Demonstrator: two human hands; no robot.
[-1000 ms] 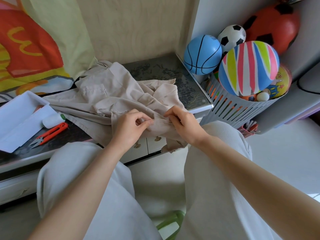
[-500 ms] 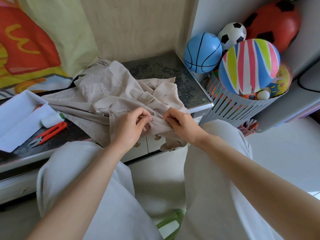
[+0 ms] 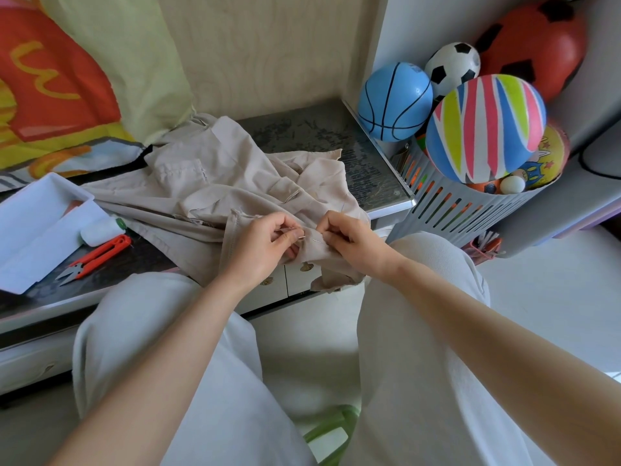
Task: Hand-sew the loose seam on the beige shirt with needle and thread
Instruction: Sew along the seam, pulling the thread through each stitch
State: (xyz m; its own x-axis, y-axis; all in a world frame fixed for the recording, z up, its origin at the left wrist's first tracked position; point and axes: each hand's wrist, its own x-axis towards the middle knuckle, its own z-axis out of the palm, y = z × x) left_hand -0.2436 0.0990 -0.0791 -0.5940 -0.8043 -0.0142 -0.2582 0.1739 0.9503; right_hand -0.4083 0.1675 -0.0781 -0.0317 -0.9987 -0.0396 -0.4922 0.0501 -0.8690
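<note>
The beige shirt [image 3: 215, 193] lies crumpled on the dark table [image 3: 322, 136], one edge hanging over the front. My left hand [image 3: 265, 245] pinches a fold of the shirt at the seam. My right hand [image 3: 349, 238] pinches the fabric just to the right, with a thin needle [image 3: 317, 239] showing between the two hands. Whether my right fingers hold the needle itself is hard to tell. The thread is too fine to make out.
Red thread snips [image 3: 95, 255] and a white thread spool [image 3: 100, 227] lie left of the shirt beside an open white box [image 3: 37, 213]. A grey slatted basket [image 3: 470, 210] full of balls stands right of the table. My knees are under the table's edge.
Both hands stay at the seam. The fingers have shifted slightly and the gap between the hands has opened a little, so the needle now shows.
</note>
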